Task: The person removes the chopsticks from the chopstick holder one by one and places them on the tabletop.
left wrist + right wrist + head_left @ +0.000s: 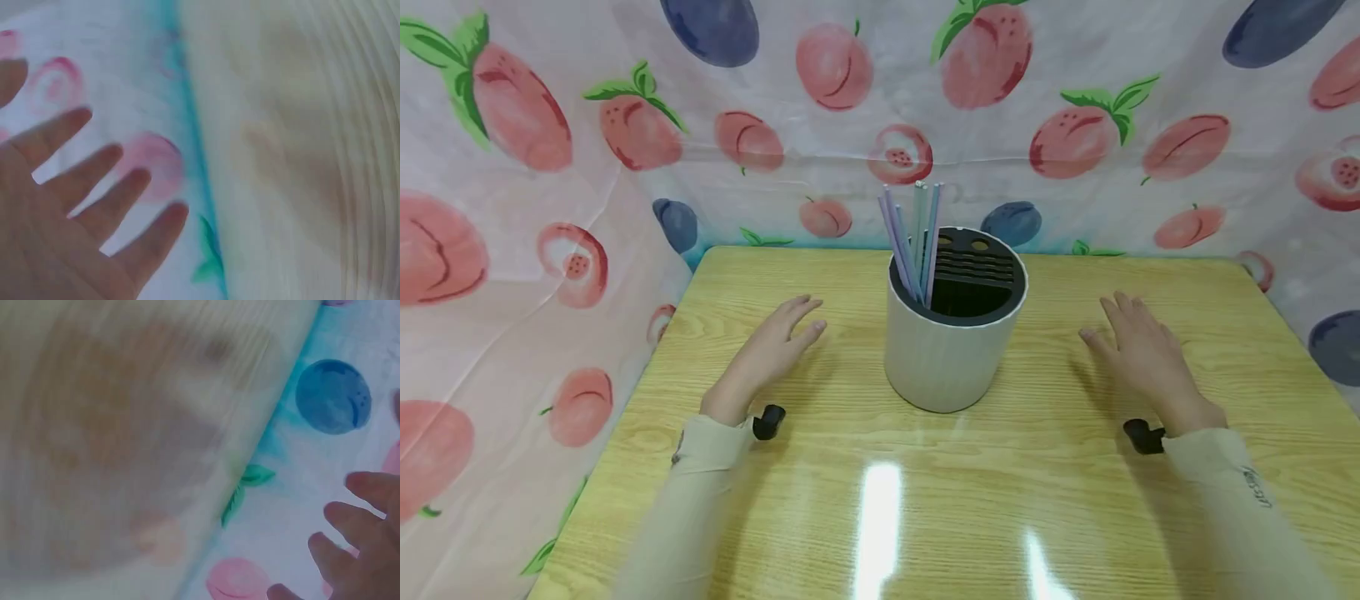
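A round white desk organizer (947,358) with a black divided top stands upright toward the back of the table. Several thin sticks (917,242), lilac, pale blue and pale green, lean in its left compartment. My left hand (767,350) hovers to the left of the organizer, apart from it, with nothing in it. In the left wrist view its fingers (94,172) spread straight. On the other side, my right hand (1142,358) hangs over the table, fingers extended and slightly apart, holding nothing.
The wood-grain table (820,517) shows bright light reflections near the front. A fruit-print cloth (985,175) hangs behind and along the left and right. Small black devices (768,422) are strapped at both wrists.
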`<act>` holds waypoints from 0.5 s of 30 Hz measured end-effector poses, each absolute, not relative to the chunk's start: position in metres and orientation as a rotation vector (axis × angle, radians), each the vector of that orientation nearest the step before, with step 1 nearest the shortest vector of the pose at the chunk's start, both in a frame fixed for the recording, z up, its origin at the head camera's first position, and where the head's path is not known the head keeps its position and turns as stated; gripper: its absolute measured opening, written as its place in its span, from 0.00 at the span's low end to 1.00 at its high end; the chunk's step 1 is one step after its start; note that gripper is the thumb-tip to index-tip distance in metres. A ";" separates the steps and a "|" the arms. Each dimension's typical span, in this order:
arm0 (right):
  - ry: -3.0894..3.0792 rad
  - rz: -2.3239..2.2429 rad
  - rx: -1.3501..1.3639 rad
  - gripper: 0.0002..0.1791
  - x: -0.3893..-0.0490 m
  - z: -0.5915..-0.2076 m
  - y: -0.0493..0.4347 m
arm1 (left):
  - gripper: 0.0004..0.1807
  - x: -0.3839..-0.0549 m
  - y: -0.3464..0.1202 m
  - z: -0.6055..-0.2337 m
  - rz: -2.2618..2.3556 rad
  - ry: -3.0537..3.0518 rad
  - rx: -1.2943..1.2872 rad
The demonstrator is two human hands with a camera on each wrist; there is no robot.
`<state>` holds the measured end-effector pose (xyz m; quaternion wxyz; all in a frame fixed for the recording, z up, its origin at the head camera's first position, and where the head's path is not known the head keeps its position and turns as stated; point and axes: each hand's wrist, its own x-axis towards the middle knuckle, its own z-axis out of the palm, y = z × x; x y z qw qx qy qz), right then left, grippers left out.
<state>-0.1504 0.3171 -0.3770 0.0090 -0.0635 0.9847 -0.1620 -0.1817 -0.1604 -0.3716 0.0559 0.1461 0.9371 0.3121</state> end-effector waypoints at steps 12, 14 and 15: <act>2.861 -1.278 -0.120 0.31 -0.137 -0.392 0.281 | 0.23 -0.150 -0.114 -0.317 1.436 2.559 0.546; 2.827 -1.365 -0.118 0.29 -0.139 -0.393 0.276 | 0.22 -0.143 -0.110 -0.302 1.421 2.541 0.547; 2.818 -1.402 -0.120 0.28 -0.139 -0.392 0.273 | 0.22 -0.140 -0.108 -0.295 1.411 2.537 0.543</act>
